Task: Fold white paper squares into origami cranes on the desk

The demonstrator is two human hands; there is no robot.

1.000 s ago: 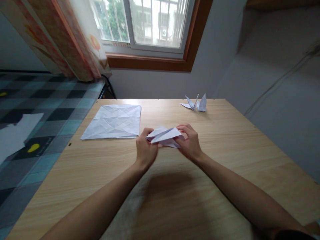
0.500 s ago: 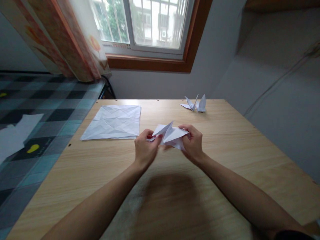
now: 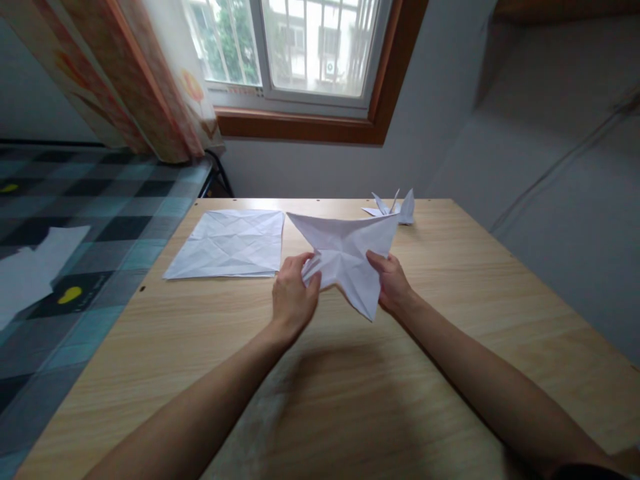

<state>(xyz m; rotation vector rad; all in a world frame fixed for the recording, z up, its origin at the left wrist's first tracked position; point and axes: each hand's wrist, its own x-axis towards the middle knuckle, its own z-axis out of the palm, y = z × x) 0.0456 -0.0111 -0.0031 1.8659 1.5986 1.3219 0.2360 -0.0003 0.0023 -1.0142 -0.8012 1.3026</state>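
A creased white sheet of paper [image 3: 345,250], partly unfolded with pointed corners, is held above the table between both hands. My left hand [image 3: 295,290] pinches its left side, thumb in front and fingers partly behind. On the right edge, my right hand [image 3: 393,283] grips it with the thumb on the front face; the other fingers are mostly hidden behind the paper. Beyond the left hand, creased square sheets [image 3: 227,243] lie flat in a stack. A folded paper crane [image 3: 407,208] sits at the far edge, partly covered by the held sheet's corner.
The wooden table [image 3: 450,373] meets a wall on the right and stands below a window [image 3: 320,53]. A bed with a checked cover [image 3: 135,220] adjoins on the left, bearing loose white paper [image 3: 55,257]. A curtain [image 3: 145,87] hangs behind it.
The paper, folded into a compact shape before, is now opened out into a wider, star-like sheet. Both hands keep hold of it, and the right hand has shifted slightly down.
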